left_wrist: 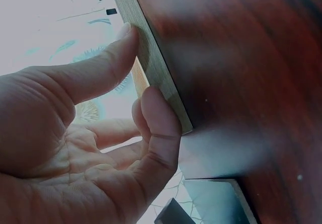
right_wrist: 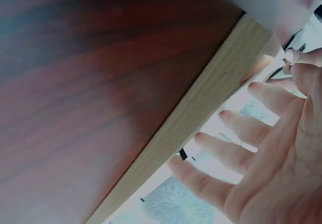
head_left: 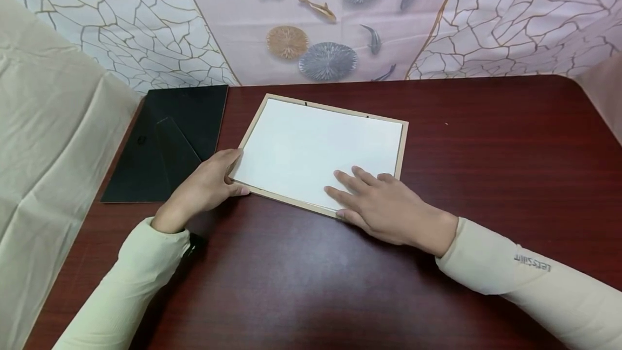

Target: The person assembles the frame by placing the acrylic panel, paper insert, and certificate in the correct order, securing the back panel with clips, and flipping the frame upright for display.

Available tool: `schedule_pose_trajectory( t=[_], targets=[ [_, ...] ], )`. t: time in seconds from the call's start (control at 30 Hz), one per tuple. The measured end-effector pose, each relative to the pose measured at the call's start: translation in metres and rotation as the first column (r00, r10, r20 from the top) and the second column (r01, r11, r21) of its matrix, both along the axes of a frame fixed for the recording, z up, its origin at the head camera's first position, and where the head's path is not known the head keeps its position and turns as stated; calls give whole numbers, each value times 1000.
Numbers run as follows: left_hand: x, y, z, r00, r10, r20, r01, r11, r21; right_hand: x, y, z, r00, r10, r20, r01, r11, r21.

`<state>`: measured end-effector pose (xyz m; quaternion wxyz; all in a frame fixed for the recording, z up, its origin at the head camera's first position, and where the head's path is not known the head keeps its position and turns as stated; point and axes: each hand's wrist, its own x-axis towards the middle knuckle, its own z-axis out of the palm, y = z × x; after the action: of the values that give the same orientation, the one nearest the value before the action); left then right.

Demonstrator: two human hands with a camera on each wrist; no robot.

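Note:
A light wooden frame (head_left: pixel 404 147) lies flat and slightly rotated on the table, a white sheet (head_left: pixel 311 147) filling its inside. Small dark tabs show on its far edge. The left hand (head_left: pixel 206 182) grips the frame's near-left corner, thumb at the near edge and fingers at the left side. In the left wrist view, this hand (left_wrist: pixel 65 148) curls round the wooden edge (left_wrist: pixel 153 58). Spread fingers of the right hand (head_left: pixel 384 201) rest on the sheet near the near-right corner. The right wrist view shows that hand (right_wrist: pixel 266 178) beside the wooden edge (right_wrist: pixel 201 103), fingers apart.
A black backing panel (head_left: pixel 194 118) with a stand flap lies at the left, beyond the left hand. The dark red table (head_left: pixel 486 150) ends at a patterned cloth (head_left: pixel 320 31) behind, and a pale cloth (head_left: pixel 44 150) hangs at the left.

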<state>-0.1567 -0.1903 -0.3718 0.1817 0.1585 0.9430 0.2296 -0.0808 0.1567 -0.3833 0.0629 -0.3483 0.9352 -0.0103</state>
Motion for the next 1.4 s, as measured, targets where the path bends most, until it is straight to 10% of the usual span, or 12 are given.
schedule_pose_trajectory(
  t=[0.23, 0.4, 0.67, 0.9, 1.13, 1.4],
  targets=[
    [1, 0, 1, 1000, 3, -8, -3, 1000, 0, -6, 16, 5, 995, -5, 96, 17, 991, -130],
    [7, 6, 2, 998, 38, -43, -39, 999, -14, -37, 43, 9, 994, -89, 57, 98, 978, -182],
    [53, 36, 6, 946, 2, -323, -8, 1000, -16, -91, 88, 2, 962, -252, 106, 271, 929, -251],
    [87, 58, 8, 961, -60, -270, 50, 998, -41, -102, 90, 5, 971, -189, 147, 221, 944, -247],
    [83, 59, 7, 973, -84, -214, 69, 994, -80, -100, 90, 6, 968, -189, 163, 222, 950, -218],
    [56, 53, 5, 989, -54, -141, 42, 995, -88, -81, 96, 3, 981, -176, 79, 189, 960, -207]
  ],
)
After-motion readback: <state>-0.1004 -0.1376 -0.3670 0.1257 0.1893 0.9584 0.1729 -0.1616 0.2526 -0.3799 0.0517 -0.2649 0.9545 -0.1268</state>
